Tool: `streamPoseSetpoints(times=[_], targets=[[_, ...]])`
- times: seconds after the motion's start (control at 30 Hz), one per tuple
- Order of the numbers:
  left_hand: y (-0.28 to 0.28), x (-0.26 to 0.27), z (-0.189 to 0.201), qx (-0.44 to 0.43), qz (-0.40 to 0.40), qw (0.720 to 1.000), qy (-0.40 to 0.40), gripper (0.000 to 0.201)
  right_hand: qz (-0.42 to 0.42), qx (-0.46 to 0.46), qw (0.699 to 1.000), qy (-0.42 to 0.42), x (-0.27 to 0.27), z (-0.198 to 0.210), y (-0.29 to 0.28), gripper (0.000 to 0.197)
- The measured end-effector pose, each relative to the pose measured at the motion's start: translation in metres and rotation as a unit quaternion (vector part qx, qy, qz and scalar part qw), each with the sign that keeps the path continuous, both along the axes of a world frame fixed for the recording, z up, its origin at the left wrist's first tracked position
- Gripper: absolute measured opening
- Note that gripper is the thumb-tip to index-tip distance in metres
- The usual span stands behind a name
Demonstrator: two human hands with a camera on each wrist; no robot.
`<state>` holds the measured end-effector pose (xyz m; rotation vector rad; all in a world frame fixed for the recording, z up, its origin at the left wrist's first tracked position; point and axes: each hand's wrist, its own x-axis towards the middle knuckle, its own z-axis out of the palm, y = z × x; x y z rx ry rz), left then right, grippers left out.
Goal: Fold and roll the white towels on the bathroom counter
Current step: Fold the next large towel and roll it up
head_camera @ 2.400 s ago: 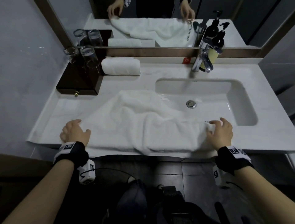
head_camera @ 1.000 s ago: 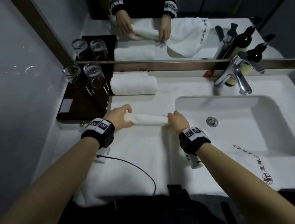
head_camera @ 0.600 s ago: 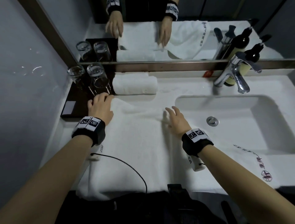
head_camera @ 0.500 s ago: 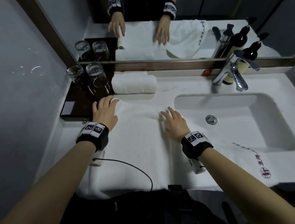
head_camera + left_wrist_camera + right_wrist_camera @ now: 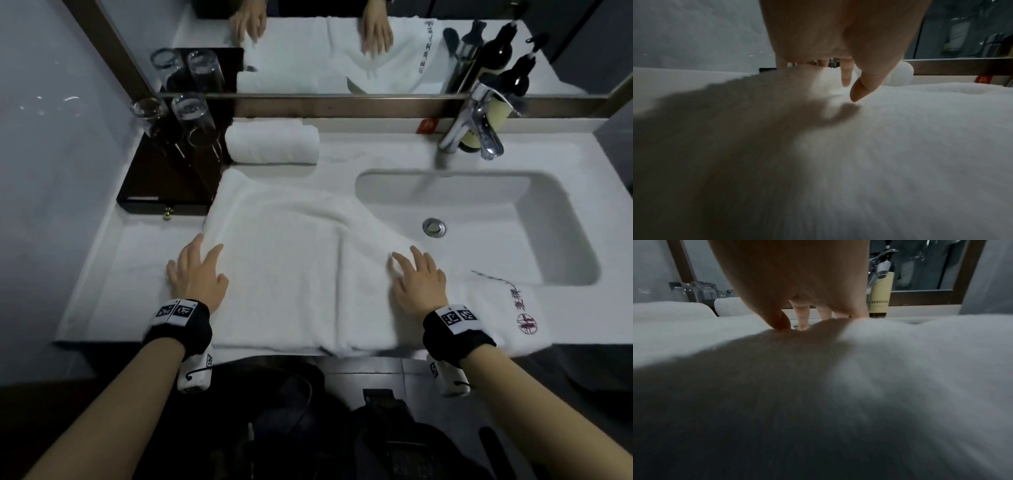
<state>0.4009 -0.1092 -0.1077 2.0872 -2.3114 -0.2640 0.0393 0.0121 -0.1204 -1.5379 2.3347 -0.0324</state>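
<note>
Both hands, L [image 5: 197, 272] & R [image 5: 419, 286], flat w/ fingers spread, pressing folded white terry towel [image 5: 291, 260] on white tabletop [image 5: 394, 144].

Two white towels [image 5: 294, 274], two glasses [image 5: 191, 116], two hands [image 5: 197, 274], one faucet [image 5: 479, 126], one bottle [image 5: 493, 116]

White bathroom counter [image 5: 394, 150] with inset basin at right; lying on it: spread white towel [image 5: 291, 267] at centre, rolled towel [image 5: 272, 144] upper left, dark wooden tray [image 5: 164, 178] at far left
</note>
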Motion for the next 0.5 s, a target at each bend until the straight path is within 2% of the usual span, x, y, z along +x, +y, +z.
streamPoseSetpoints(times=[0.1,0.2,0.33,0.4,0.5], targets=[[0.035,0.006,0.000,0.014,0.066,0.998,0.012,0.057,-0.010,-0.017,1.000,-0.001,-0.007,0.001,0.033,0.054],[0.068,0.016,0.001,0.068,0.150,0.986,0.033,0.062,-0.030,-0.032,0.999,0.009,-0.022,0.000,0.069,0.057],[0.103,0.027,0.002,0.067,0.170,0.982,0.056,0.065,-0.064,-0.071,0.995,0.011,-0.040,-0.006,0.115,0.055],[0.113,0.028,0.001,0.054,0.185,0.976,0.101,0.071,-0.071,-0.086,0.994,0.023,-0.044,-0.009,0.131,0.052],[0.120,0.025,0.000,0.036,0.208,0.967,0.145,0.070,-0.070,-0.066,0.995,0.027,-0.046,-0.014,0.148,0.052]])
